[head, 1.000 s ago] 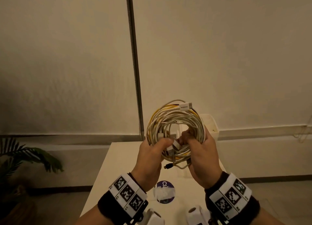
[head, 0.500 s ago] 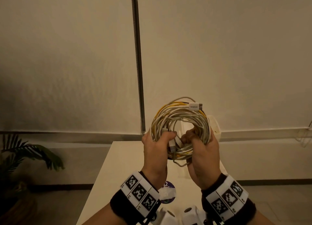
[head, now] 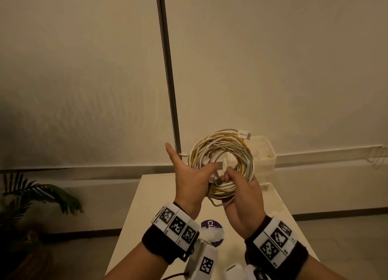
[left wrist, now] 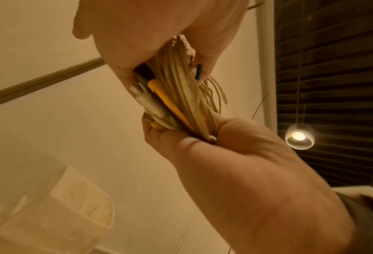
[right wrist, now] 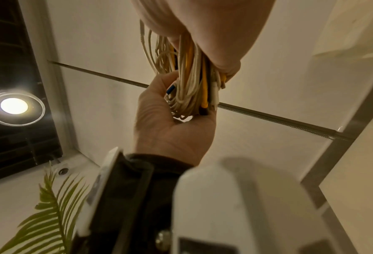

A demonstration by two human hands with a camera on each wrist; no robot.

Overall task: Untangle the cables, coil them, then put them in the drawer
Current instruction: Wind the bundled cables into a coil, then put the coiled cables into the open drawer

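Purple round sticker [head: 211, 225] on table: white "C" legible, rest unreadable. Connector print illegible.

Home or office room, unclear: potted palm [head: 39, 197], window blinds [left wrist: 333, 86], pendant lamp [left wrist: 299, 136], white table [head: 159, 195].

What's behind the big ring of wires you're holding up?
Behind the cable coil stands a pale plastic bin at the table's far edge, then the wall. The coil and the right hand cover most of the bin, so its contents cannot be seen.
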